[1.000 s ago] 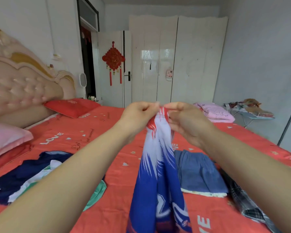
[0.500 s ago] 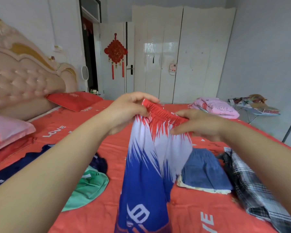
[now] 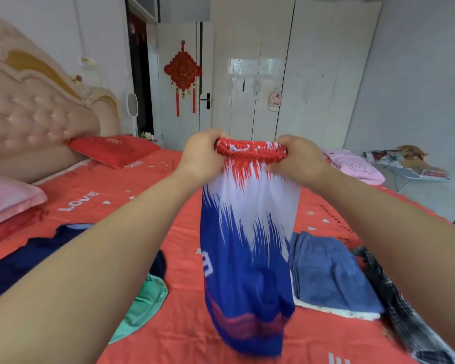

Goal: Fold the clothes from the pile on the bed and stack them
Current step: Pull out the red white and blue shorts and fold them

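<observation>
**Checker:** Report the near field first.

**Operator:** At lower centre I see the hem of the shorts [image 3: 247,245] hanging free over the bed [image 3: 181,271]. At lower left a green top [image 3: 145,303] lies crumpled against a navy garment [image 3: 19,264], and neither is folded. At lower right a plaid garment [image 3: 410,332] lies loose. Just beside it a folded blue garment [image 3: 331,274] rests on a white one, and I take that pair for the stack.

**Checker:** Hand state?

**Operator:** Both are at mid-frame. The left hand [image 3: 201,158] has its fingers curled round the left end of the red waistband. The right hand [image 3: 298,160] grips the right end the same way. The span between them is narrow, with the waistband drawn across it. The shorts hang upright in the air.

**Checker:** Step in hand?

**Operator:** In my judgement, the shorts are being squared up before the first fold. The next move calls for one of two things:
- laying them flat on the bare sheet at centre, or
- bringing the waistband ends together, leg on leg.

After that they need halving and setting on the blue stack. The fabric looks slick, so I expect the edges to slip.

**Checker:** Far field?

**Operator:** There is a red pillow [image 3: 113,149] at centre left, a pink bundle [image 3: 352,166] at centre right and a white wardrobe [image 3: 286,74] at upper centre.
</observation>
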### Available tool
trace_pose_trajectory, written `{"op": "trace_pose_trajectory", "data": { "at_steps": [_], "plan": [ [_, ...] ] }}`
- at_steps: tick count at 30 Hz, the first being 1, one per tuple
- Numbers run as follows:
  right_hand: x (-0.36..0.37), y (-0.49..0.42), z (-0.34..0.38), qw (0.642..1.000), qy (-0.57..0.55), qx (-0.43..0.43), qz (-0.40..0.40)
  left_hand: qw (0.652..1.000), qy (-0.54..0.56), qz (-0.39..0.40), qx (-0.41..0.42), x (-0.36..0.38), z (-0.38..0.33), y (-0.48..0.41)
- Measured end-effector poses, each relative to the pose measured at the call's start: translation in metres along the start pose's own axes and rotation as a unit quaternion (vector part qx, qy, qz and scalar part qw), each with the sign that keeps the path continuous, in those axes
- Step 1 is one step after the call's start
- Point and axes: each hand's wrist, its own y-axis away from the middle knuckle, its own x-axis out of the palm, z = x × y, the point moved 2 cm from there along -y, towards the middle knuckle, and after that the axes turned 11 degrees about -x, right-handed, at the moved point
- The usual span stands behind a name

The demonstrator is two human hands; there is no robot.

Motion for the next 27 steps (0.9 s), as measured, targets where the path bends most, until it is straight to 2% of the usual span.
{"op": "trace_pose_trajectory", "data": {
  "at_steps": [3, 5, 7, 12, 17, 19, 23, 27],
  "plan": [
    [-0.007, 0.008, 0.003, 0.996, 0.007, -0.046, -0.070, 0.998, 0.063, 0.003, 0.026, -0.006, 0.002, 0.006],
    [-0.010, 0.030, 0.006, 0.995, -0.014, -0.064, -0.072, 0.994, 0.094, 0.042, 0.036, -0.010, 0.006, 0.025],
    [-0.006, 0.064, 0.009, 0.996, -0.033, -0.070, -0.040, 0.989, 0.110, 0.093, 0.030, -0.010, 0.014, 0.057],
    [0.030, 0.183, 0.014, 0.984, -0.083, -0.068, 0.140, 0.949, 0.108, 0.296, -0.018, 0.006, 0.055, 0.179],
    [0.065, 0.286, 0.009, 0.936, -0.102, -0.050, 0.332, 0.879, 0.114, 0.457, -0.077, 0.029, 0.095, 0.284],
    [0.074, 0.308, 0.010, 0.918, -0.119, -0.048, 0.376, 0.854, 0.115, 0.498, -0.102, 0.035, 0.106, 0.306],
    [0.081, 0.291, 0.003, 0.904, -0.149, 0.002, 0.402, 0.826, 0.160, 0.517, -0.155, 0.043, 0.115, 0.293],
    [0.100, 0.223, -0.025, 0.926, -0.140, 0.030, 0.350, 0.861, 0.217, 0.393, -0.238, 0.061, 0.131, 0.229]
  ]
}}
